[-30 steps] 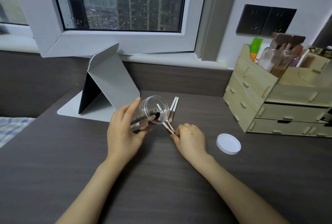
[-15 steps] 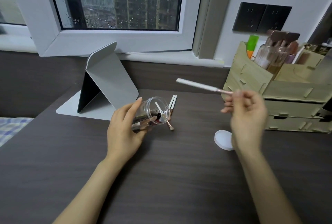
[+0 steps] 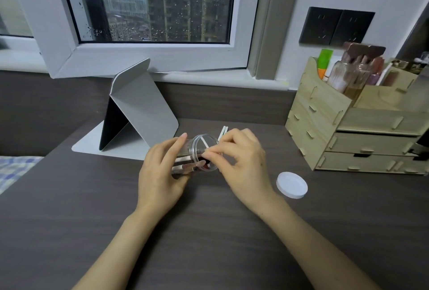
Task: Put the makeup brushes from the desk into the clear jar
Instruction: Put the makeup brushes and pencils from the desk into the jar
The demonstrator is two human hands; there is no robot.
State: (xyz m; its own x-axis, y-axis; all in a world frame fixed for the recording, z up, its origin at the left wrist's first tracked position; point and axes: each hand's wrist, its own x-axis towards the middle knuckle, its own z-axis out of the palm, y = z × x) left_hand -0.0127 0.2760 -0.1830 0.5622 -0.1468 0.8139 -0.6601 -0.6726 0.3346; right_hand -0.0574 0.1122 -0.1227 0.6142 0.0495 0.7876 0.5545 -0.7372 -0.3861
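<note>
My left hand (image 3: 160, 173) grips the clear jar (image 3: 197, 146), tilted with its mouth facing right, just above the dark desk (image 3: 209, 231). Several brushes lie inside it, and one white handle (image 3: 204, 143) crosses the mouth. At the jar's mouth, the fingers of my right hand (image 3: 243, 162) are pinched on the end of a makeup brush; most of that brush is hidden by fingers and jar. Two white-handled brushes (image 3: 223, 132) lie on the desk just behind the jar, partly covered by my right hand.
The jar's white lid (image 3: 292, 184) lies flat to the right of my right hand. A wooden drawer organizer (image 3: 348, 131) with bottles stands at the back right. A folded grey tablet stand (image 3: 139, 108) is at the back left, under the window.
My right hand picked a brush off the desk, lifted it up to the right, then brought it back down to the jar's mouth. The left hand kept the jar tilted in place.
</note>
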